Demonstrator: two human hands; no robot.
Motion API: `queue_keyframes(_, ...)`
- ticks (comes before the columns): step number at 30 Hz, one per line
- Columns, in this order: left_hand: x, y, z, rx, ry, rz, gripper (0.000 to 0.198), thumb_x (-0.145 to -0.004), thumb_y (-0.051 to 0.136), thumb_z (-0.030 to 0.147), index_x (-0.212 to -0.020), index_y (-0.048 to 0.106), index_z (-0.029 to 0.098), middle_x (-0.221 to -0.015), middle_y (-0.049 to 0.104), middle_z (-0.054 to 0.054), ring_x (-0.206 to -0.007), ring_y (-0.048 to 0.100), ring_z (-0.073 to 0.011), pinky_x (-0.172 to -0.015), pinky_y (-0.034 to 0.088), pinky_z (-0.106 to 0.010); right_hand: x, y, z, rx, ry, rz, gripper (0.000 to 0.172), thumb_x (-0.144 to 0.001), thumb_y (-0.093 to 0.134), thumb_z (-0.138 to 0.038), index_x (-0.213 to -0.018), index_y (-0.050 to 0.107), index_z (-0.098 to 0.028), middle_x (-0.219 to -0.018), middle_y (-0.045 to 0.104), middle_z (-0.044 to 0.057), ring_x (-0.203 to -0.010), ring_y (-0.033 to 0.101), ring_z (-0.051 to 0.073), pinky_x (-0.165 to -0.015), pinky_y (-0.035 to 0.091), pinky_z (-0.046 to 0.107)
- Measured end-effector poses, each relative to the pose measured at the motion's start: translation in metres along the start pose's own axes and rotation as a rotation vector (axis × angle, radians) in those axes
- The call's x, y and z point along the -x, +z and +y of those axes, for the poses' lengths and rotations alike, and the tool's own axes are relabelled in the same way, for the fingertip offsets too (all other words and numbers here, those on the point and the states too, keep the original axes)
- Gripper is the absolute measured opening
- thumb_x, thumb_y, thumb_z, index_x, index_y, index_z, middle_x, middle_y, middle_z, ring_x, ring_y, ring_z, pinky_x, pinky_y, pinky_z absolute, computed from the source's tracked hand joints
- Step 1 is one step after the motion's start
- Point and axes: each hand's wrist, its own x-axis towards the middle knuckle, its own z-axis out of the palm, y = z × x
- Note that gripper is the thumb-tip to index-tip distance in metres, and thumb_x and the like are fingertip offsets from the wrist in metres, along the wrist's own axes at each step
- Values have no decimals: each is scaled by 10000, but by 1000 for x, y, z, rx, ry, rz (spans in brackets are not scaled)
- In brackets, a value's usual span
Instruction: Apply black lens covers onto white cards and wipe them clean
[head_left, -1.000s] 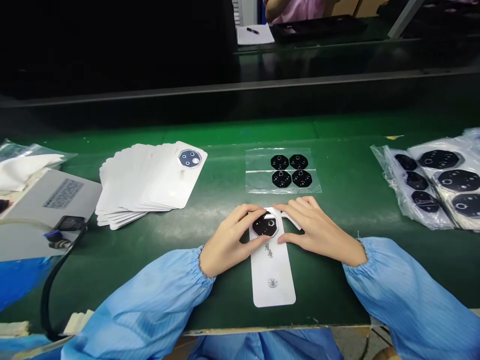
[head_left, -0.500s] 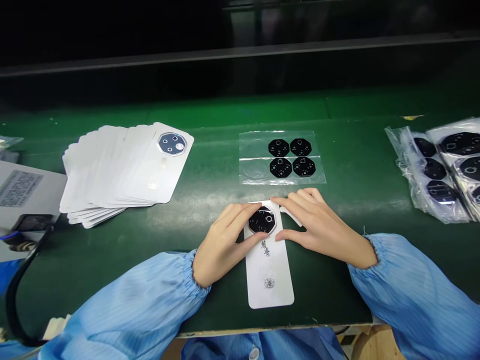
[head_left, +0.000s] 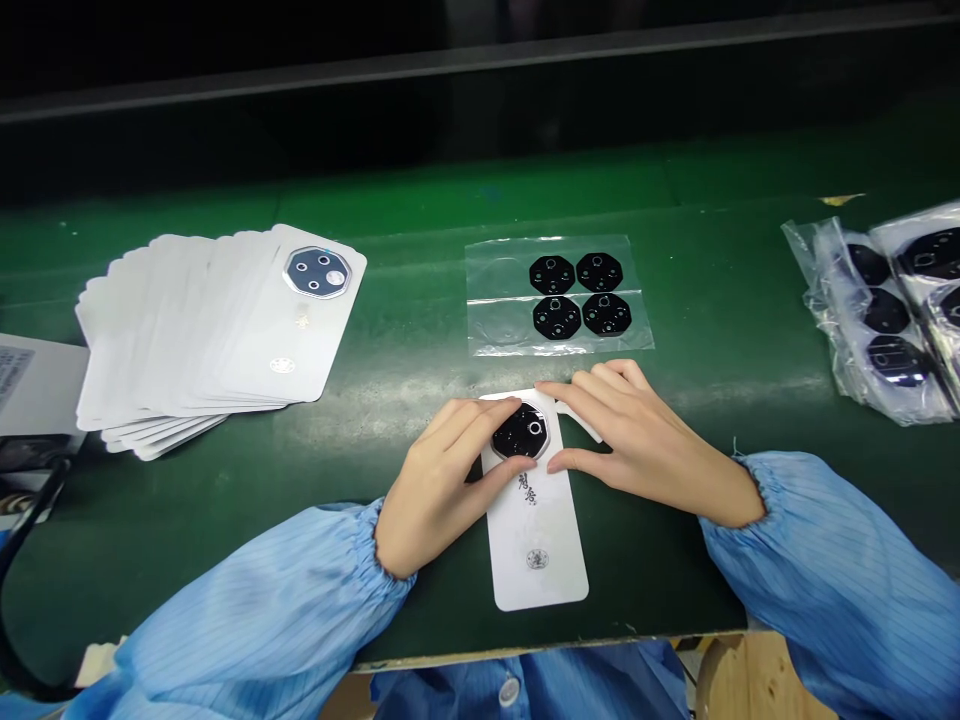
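A white phone-shaped panel (head_left: 547, 555) with dark printed characters lies before me. On its upper end sits a glossy black octagonal lens cover (head_left: 517, 432). My left hand (head_left: 442, 475) spans that cover, its fingertips at the top edge and its thumb at the lower edge. My right hand (head_left: 626, 440) arches over the panel's right side, index finger near the top edge and thumb on the panel's face, fingers apart. A small white strip (head_left: 581, 420) shows between the panel and my right hand; whether the hidden fingers touch it I cannot tell.
A fanned stack of white panels (head_left: 187, 330) lies to the left. Behind the hands is a clear plastic sheet (head_left: 499, 340) bearing several black octagonal pieces (head_left: 556, 318). Bagged black pieces (head_left: 885, 310) lie at the right. A black cable (head_left: 30, 580) curves at the left.
The view has shifted slightly, so the stack appears further left and things sit a little higher. Both hands keep nearly the same place on the panel.
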Motion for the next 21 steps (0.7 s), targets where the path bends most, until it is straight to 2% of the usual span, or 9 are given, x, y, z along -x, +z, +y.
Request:
queue_keyframes(10,-1,-1,0,-2,6,-41,450,-829,663,256,-1240,500,175,-1096,631,-60,-1019,552,-185,-891,465,-324,0,-1,0,8,4,-11,548,-877,465,-559,-1285,455,-194,-939,551,41,-868,473,198,-858,315,376)
queue_keyframes(21,0,0,3,-20,3,-21,449,-841,643,244,-1261,488,210,-1125,632,-53,-1040,562,-206,-885,483,-352,0,0,-1,24,-9,1,546,-884,463,-542,-1289,456,-176,-934,554,56,-873,472,214,-860,317,390)
